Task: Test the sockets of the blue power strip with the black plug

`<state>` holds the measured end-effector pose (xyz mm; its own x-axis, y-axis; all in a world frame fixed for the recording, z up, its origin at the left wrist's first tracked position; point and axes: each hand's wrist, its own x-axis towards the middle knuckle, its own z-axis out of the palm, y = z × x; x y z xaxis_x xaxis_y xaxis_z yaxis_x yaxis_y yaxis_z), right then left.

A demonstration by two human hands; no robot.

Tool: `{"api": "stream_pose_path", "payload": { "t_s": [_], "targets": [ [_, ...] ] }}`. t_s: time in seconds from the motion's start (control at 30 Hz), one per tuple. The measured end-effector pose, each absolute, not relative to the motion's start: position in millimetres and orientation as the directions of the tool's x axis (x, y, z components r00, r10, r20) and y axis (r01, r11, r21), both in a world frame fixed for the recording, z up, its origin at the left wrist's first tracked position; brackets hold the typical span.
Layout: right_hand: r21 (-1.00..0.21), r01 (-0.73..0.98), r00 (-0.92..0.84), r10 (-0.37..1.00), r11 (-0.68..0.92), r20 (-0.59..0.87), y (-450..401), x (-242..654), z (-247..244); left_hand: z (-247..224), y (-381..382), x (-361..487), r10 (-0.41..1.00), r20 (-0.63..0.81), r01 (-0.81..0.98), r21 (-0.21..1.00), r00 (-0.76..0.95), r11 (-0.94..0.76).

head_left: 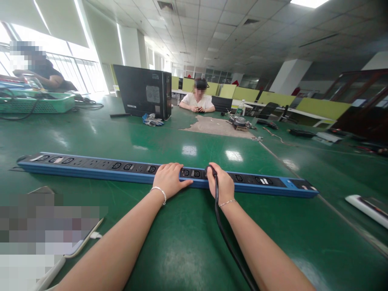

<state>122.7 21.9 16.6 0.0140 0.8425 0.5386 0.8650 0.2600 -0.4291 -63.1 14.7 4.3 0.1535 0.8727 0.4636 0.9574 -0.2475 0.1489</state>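
A long blue and black power strip lies across the green table, its rows of sockets facing up. My left hand grips it near the middle, fingers over the far side and thumb along the near edge. Just to the right, my right hand is closed around a black plug at the strip's sockets. Whether the plug is seated in a socket is hidden by my fingers. From the plug, a thick black power cord runs down toward me between my forearms.
A black computer case and gloves stand beyond the strip. At far left is a green basket. A person sits opposite, another at left. A white-edged device lies right; a partly blurred device with a cable lies lower left.
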Motion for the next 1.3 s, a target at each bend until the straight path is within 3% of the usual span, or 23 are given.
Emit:
{"api": "stream_pose_path", "payload": {
  "t_s": [0.27,0.57,1.3],
  "targets": [
    [-0.398,0.876,-0.004,0.830,0.272,0.558,25,126,16,6,15,-62,0.889,0.433,0.960,0.156,0.145,-0.233],
    [-0.042,0.960,-0.199,0.782,0.276,0.590,20,119,22,5,15,-62,0.875,0.459,0.962,0.133,0.154,-0.239],
    [-0.060,0.949,-0.211,0.766,0.309,0.607,19,129,3,2,15,-63,0.871,0.467,0.960,0.136,0.154,-0.243]
  ]
}}
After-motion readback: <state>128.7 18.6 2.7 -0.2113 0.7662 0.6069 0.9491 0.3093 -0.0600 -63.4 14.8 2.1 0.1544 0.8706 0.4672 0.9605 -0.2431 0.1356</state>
